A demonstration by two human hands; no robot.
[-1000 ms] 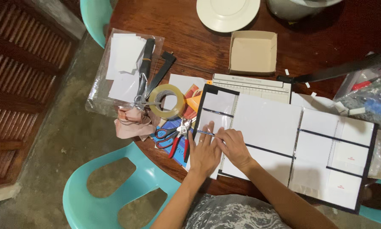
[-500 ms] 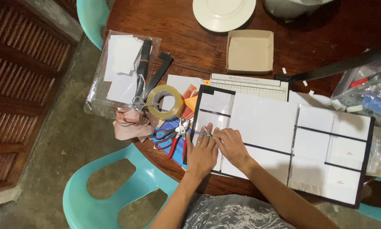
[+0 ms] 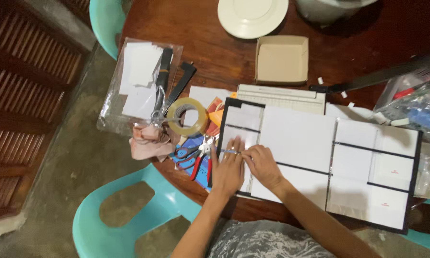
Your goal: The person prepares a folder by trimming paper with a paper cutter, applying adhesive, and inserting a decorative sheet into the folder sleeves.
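Observation:
My left hand [image 3: 228, 168] lies flat on the left part of a large black board covered with white paper panels [image 3: 315, 153], fingers spread and pointing away from me. My right hand [image 3: 261, 165] rests just beside it on the same board, its fingertips meeting the left hand's fingers at a thin strip on the paper. What the fingertips pinch is too small to make out. The board lies open across a dark wooden table [image 3: 215, 57].
A roll of clear tape [image 3: 187, 116], scissors, red-handled pliers [image 3: 200, 157] and a pink cloth [image 3: 148, 142] lie left of the board. A plastic bag of white cards [image 3: 136, 81], cardboard box [image 3: 282, 59], white plate [image 3: 252, 15], paper trimmer [image 3: 282, 95]. Teal chairs [image 3: 124, 215].
Both hands stay on the left part of the board with only slight finger shifts. The camera view has drifted a little.

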